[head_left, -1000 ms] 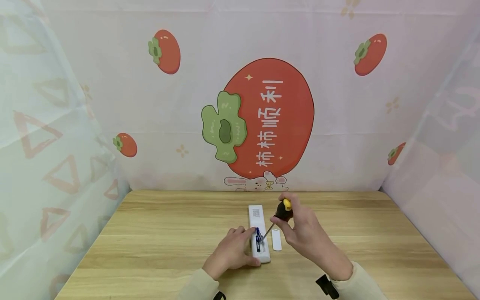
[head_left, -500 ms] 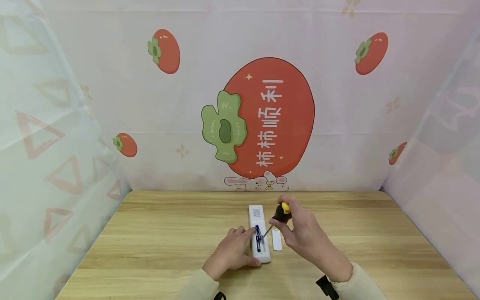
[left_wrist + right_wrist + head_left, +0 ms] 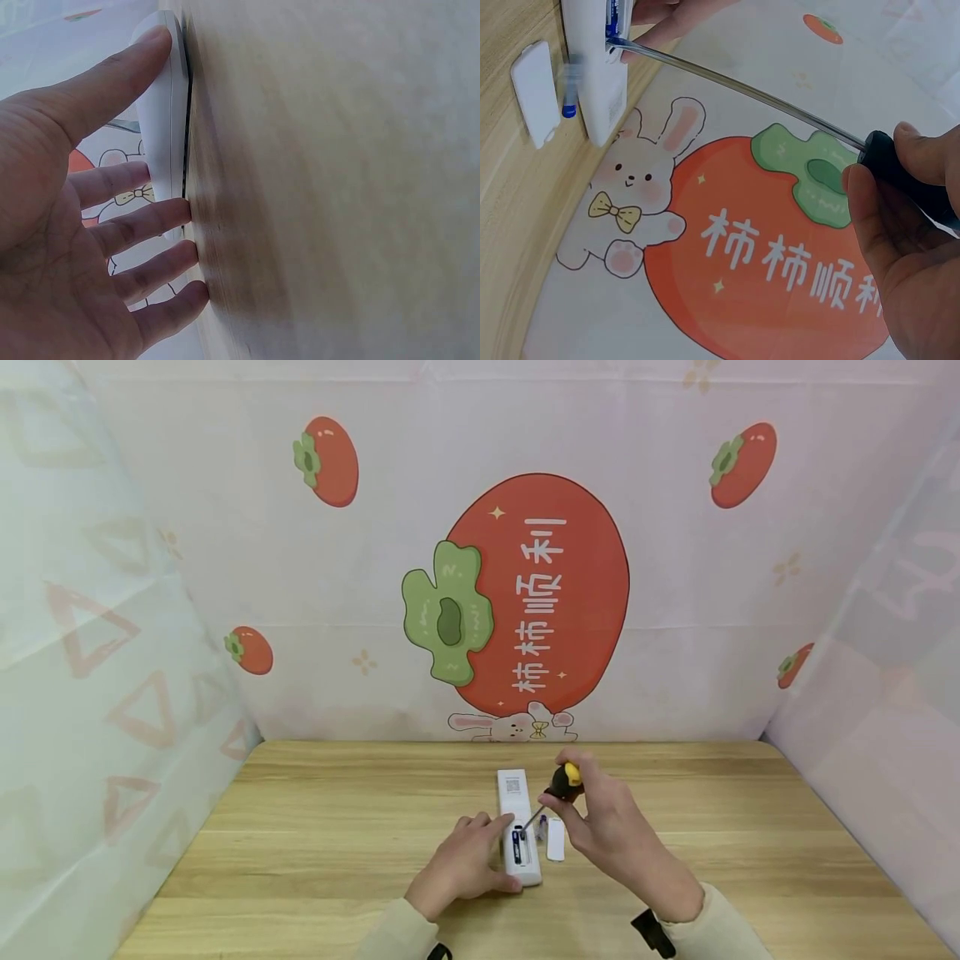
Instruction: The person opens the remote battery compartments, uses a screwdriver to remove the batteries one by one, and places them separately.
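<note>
Holding a screwdriver point(image 3: 564, 783) by its black-and-yellow handle in the right hand point(image 3: 611, 822), with fingers and thumb wrapped round it. Slanting down along a steel shaft to the uncovered slot in the back of a white remote point(image 3: 517, 806), with the tip at the far end of that slot; cannot tell of any contact there with the battery point(image 3: 517, 847) set along its left side. Spreading the left hand point(image 3: 465, 860) wide at the left of the remote, with thumb on its near end, index fingertip at its edge by the slot, and other fingertips down on the wood-grain bench point(image 3: 337, 827). Laid flat on the bench between both hands, back up and lengthwise away from the body, with a QR code point(image 3: 513, 786) near the far end. Can see a second battery point(image 3: 542, 829), blurred, on the bench between the remote and a flat white cover point(image 3: 555, 840), with its blue end pointing away. Backed by a pale curtain point(image 3: 660, 652) printed with persimmons and a rabbit point(image 3: 517, 727).
</note>
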A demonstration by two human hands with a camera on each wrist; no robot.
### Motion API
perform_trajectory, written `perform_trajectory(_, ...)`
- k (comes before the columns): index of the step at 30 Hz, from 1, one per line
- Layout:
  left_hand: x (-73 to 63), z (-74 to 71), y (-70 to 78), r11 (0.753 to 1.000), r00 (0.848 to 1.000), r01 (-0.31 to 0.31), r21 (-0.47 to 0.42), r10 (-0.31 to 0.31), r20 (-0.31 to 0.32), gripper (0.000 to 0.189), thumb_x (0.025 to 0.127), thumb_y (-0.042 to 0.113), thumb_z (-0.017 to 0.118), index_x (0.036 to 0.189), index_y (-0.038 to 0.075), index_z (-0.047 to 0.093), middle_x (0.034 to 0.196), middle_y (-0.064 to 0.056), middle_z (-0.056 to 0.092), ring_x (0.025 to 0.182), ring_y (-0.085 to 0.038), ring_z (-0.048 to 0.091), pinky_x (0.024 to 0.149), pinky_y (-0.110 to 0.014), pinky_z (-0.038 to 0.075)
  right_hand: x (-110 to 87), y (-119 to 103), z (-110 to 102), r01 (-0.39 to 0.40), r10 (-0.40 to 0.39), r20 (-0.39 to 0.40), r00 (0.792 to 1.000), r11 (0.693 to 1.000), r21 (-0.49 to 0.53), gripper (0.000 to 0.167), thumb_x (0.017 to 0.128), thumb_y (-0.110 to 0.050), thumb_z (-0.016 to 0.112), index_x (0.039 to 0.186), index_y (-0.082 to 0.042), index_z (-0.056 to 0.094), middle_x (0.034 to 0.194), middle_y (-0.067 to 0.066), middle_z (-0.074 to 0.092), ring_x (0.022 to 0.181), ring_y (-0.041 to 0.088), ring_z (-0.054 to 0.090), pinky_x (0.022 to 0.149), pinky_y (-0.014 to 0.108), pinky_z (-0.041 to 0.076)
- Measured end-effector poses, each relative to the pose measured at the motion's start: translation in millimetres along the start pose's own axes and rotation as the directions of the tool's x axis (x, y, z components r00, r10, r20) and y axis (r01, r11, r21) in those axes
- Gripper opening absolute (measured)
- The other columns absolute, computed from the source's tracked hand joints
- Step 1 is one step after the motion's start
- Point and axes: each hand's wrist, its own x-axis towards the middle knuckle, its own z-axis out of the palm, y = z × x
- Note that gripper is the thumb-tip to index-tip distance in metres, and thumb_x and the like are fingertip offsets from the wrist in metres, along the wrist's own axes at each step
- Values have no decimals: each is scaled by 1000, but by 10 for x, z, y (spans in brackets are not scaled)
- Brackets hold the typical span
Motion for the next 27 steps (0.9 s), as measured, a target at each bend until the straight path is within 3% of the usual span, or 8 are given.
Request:
perform_trajectory(5, -5, 1, 1, 1000, 1000, -6, 5, 6, -5, 90, 73, 46, 90, 148, 13, 53, 121, -8, 59, 110, -28, 52, 90, -46, 50, -6, 9, -4, 2, -2, -12, 1000, 1000, 2, 53, 82, -7, 84, 119, 1, 47, 86, -4, 61, 73, 7, 64, 67, 21, 54)
perform_trajectory(9, -4, 0, 3, 1000, 1000, -8, 9, 8, -7, 90, 73, 46, 90, 148, 13, 53, 119, -8, 59, 110, -28, 53, 90, -46, 50, -3, 9, -12, -12, 12, -14, 1000, 1000, -4, 47, 92, -27, 73, 120, -1, 46, 85, -4, 62, 73, 8, 63, 67, 20, 53)
perform_trajectory(12, -5, -3, 5, 1000, 1000, -9, 12, 9, -8, 90, 73, 46, 90, 148, 13, 53, 119, -8, 59, 110, -29, 53, 89, -46, 51, 3, 9, -16, -20, 20, -13, 1000, 1000, 1, 48, 96, -41, 58, 121, -2, 46, 85, -4, 63, 74, 8, 63, 67, 20, 53)
perform_trajectory(24, -6, 3, 8, 1000, 1000, -16, 22, 17, -17, 90, 73, 46, 90, 147, 13, 53, 119, -9, 59, 110, -29, 53, 89, -46, 51, -13, 59, 24, -37, 38, -23, 999, 999, 35, 49, 94, -39, 59, 122, -1, 45, 85, -4, 65, 74, 8, 65, 66, 24, 55)
perform_trajectory(27, -5, 3, 9, 1000, 1000, -16, 25, 16, -19, 90, 73, 46, 90, 148, 13, 53, 119, -8, 59, 110, -29, 53, 89, -45, 51, -7, 69, 28, -46, 47, -15, 999, 998, 32, 49, 92, -33, 65, 123, -2, 44, 85, -3, 65, 74, 9, 66, 66, 26, 56)
